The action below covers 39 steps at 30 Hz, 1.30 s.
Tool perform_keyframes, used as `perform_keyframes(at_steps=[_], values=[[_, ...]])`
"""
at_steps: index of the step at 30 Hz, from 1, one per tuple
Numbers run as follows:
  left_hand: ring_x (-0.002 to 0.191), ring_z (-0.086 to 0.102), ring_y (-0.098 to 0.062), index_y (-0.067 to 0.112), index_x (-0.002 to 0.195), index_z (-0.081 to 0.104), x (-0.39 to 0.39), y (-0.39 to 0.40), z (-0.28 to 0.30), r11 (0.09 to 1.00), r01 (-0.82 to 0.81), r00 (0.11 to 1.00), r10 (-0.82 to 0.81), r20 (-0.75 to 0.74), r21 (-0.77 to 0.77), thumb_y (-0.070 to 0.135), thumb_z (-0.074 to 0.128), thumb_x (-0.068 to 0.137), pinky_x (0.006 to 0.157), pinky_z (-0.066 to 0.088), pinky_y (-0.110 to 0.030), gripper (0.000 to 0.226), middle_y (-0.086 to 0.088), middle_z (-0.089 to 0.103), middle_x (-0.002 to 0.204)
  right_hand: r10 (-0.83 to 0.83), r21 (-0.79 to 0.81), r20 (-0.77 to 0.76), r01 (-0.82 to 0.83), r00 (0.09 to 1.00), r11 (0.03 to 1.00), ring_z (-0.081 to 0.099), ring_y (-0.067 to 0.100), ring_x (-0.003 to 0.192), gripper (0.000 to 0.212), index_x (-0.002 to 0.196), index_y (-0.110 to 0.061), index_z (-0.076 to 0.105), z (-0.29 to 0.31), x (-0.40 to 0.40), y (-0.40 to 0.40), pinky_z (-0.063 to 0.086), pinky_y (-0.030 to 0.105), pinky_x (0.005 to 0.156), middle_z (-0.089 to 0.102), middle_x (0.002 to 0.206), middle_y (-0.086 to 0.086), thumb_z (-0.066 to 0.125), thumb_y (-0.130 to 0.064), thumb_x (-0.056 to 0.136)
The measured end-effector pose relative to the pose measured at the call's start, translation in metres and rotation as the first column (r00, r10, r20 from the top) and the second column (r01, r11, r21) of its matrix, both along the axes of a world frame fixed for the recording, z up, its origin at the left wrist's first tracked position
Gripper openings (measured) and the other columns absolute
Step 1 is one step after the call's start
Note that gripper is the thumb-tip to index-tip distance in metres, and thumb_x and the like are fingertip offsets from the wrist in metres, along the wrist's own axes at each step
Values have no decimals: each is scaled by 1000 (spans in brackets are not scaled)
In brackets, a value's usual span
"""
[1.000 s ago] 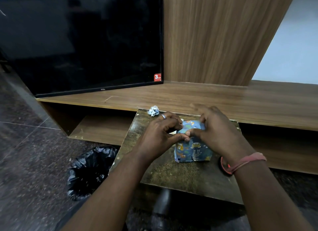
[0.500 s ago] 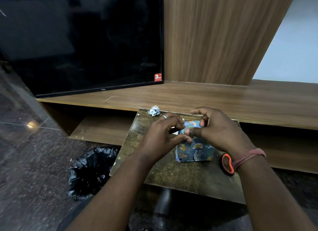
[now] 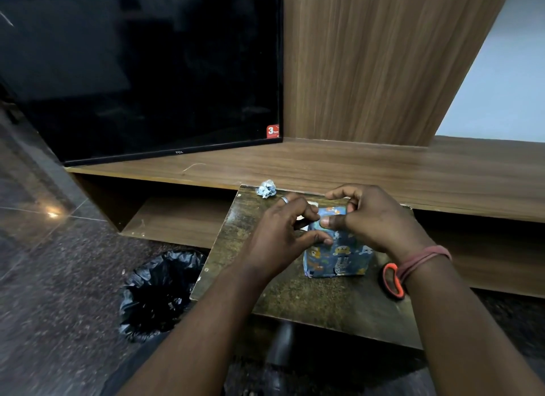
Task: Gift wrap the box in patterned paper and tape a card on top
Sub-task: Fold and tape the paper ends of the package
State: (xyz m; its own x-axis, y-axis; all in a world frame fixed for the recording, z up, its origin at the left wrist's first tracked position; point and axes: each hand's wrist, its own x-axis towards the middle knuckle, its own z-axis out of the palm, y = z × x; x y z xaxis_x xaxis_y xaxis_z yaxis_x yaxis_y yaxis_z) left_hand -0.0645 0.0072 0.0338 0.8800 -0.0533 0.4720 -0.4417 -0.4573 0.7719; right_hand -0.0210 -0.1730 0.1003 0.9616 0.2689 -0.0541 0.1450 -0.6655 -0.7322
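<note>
A small box wrapped in blue animal-patterned paper (image 3: 339, 258) stands on a worn dark board table (image 3: 295, 301). My left hand (image 3: 283, 230), a ring on one finger, curls over the box's top left edge, thumb and fingers pinching there. My right hand (image 3: 371, 218) covers the top right, its thumb lying flat across the box's top and its fingers curled. A sliver of white (image 3: 312, 204) shows behind the box between my hands; I cannot tell whether it is a card or tape. Most of the box's top is hidden.
A crumpled scrap of paper (image 3: 266, 188) lies at the table's far left corner. An orange-rimmed tape roll or ring (image 3: 392, 280) sits by my right wrist. A black bin bag (image 3: 159, 292) stands on the floor at left. Behind are a wooden TV unit (image 3: 383, 174) and a television (image 3: 147, 71).
My right hand's fingers have curled in and its thumb now presses across the box's top. My left hand has stayed at the top left edge. The box has not moved.
</note>
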Motion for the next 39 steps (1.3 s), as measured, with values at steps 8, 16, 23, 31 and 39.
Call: perform_keyframes(at_steps=[8,16,23,31,39], values=[[111,65,0,35,107,49,-5,-4,7,991,-24,991,6,-132,-134,20,96,69,91,56,-19,62,7,67,109,-90,-79,85,97,992,992,51,10,66,39,110,-35,69,-6,-1,5,34,27,58,52,71,-12,83,-49,76],[112,63,-5,25,108,59,-4,-4,7,999,-6,997,4,-75,-32,22,92,75,90,53,-14,47,8,64,113,-119,-161,174,148,977,976,58,13,75,29,103,-37,68,-6,-5,8,42,30,65,54,72,-13,79,-51,80],[128,49,-1,32,125,68,4,-9,-2,991,-24,1000,23,12,130,55,80,76,107,46,-29,55,9,47,134,-333,561,97,225,938,797,55,8,73,6,94,-20,75,0,-3,-55,43,11,61,67,79,14,71,-16,93],[142,43,-3,45,146,51,16,-16,-14,944,3,1000,-4,1,330,74,62,83,114,43,-34,70,18,42,156,-236,447,32,198,971,873,67,11,87,9,102,-28,75,-28,-8,-57,52,21,80,75,95,-10,70,-29,94],[131,55,-7,39,140,60,20,-20,-10,910,-26,999,13,33,414,62,63,90,104,51,-36,56,13,58,144,-220,621,-301,366,928,693,72,9,69,15,106,-15,74,-35,-2,-39,56,23,64,75,99,17,67,-9,94]])
